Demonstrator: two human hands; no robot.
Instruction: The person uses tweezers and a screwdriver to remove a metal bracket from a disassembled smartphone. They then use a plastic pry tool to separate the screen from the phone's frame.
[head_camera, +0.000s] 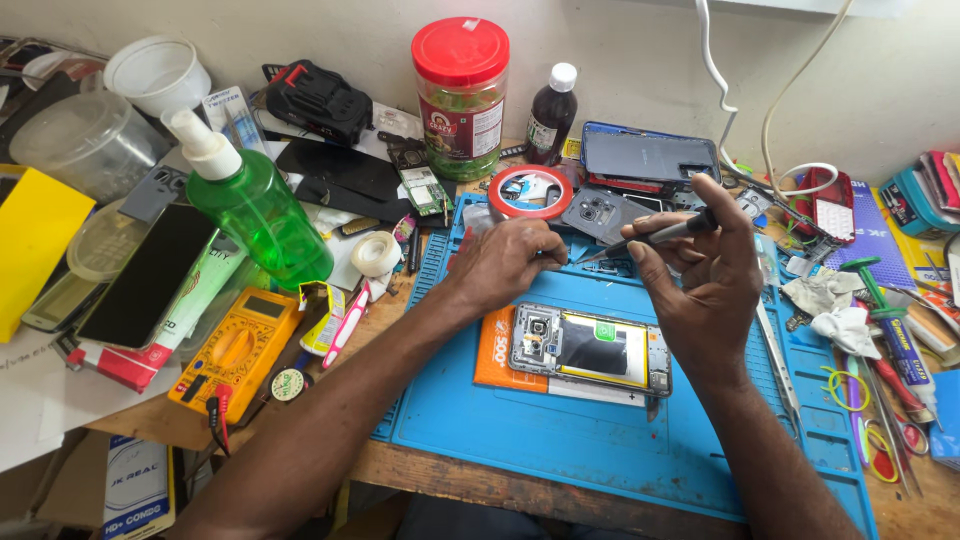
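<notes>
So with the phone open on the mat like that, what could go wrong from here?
The right hand holds a slim screwdriver whose tip the left hand pinches just above the opened phone; a slip could scratch its exposed board. Anything small dropped could get lost among the clutter on the blue mat. The green spray bottle stands close by.

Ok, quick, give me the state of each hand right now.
Left hand: curled closed on the blue mat; what it grips, if anything, cannot be told.
Right hand: closed, holding a slim screwdriver above the opened phone.
</notes>
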